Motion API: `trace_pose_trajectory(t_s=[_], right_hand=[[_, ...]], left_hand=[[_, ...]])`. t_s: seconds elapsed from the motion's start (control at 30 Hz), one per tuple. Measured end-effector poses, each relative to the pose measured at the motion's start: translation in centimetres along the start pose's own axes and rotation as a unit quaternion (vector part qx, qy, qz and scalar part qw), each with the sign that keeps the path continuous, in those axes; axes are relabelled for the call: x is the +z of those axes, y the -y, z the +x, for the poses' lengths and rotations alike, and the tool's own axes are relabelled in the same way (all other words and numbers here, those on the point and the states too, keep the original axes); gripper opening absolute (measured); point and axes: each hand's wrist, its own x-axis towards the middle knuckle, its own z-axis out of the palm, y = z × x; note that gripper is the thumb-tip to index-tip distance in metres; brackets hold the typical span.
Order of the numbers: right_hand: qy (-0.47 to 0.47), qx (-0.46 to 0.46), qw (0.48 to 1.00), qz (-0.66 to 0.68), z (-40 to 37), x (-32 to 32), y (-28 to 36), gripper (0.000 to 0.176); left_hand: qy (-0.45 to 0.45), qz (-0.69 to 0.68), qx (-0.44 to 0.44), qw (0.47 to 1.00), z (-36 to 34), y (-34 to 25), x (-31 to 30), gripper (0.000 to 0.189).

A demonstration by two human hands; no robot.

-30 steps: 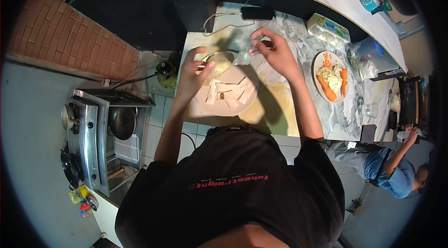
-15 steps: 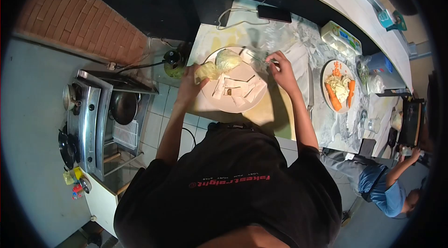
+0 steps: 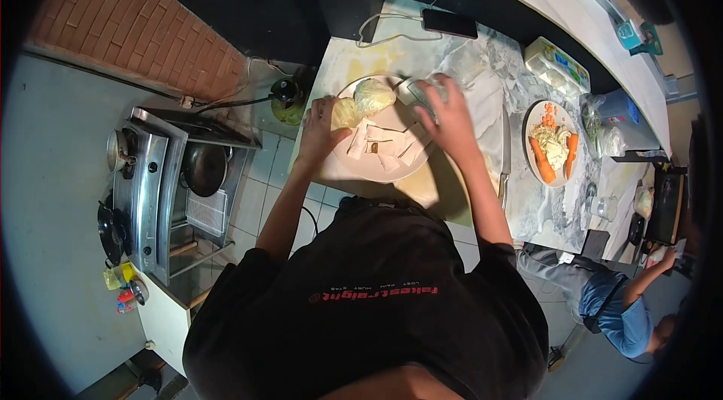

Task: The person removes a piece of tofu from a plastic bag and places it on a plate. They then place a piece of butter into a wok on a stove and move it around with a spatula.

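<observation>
A pale plate (image 3: 360,169) on the counter holds a round cabbage piece (image 3: 374,97), a smaller yellowish cabbage piece (image 3: 344,114) and several white slabs with dark edges (image 3: 384,144). My left hand (image 3: 321,131) curls around the smaller cabbage piece at the plate's left rim, thumb on the near side. Over the plate's right side, my right hand (image 3: 449,115) has its fingers apart, right beside a whitish, partly see-through thing (image 3: 409,91) at the far right rim. My right fingers partly cover it.
A knife (image 3: 504,151) lies right of my right arm. Beyond it stands a plate with carrots (image 3: 541,160) and pale shreds. A phone (image 3: 449,23) and cable lie at the back. The stove (image 3: 154,189) is at left; a person in blue (image 3: 614,306) works at far right.
My right hand has opened from a pinch and moved slightly left over the plate's rim. My left hand has set the smaller cabbage piece lower on the plate, fingers still around it.
</observation>
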Motion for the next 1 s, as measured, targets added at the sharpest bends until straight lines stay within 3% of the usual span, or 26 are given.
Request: trace_pose_trajectory(t_s=[0.13,0.33,0.5,0.57,0.67,1.0], right_hand=[[0.117,-0.056,0.992,0.0,2.1,3.9,1.2,0.057],[0.212,-0.074,0.975,-0.01,4.0,8.2,-0.5,0.066],[0.212,-0.047,0.976,0.013,3.5,9.1,-0.8,0.062],[0.206,-0.038,0.978,0.017,3.3,9.3,-0.8,0.061],[0.197,-0.029,0.98,0.016,3.5,9.6,-0.9,0.059],[0.113,0.044,0.989,0.08,5.1,9.9,-1.4,0.058]], left_hand=[[0.016,0.047,0.004,0.999,0.3,0.7,0.8,0.079],[-0.015,0.047,0.017,0.999,0.3,1.0,0.6,0.077],[-0.131,-0.042,-0.021,0.99,-1.5,2.4,1.5,0.069],[0.011,-0.142,-0.175,0.974,-2.5,3.0,1.1,0.062],[0.056,-0.162,-0.148,0.974,-3.0,4.3,2.2,0.057],[0.056,-0.274,-0.175,0.944,-2.7,4.2,2.9,0.051]])
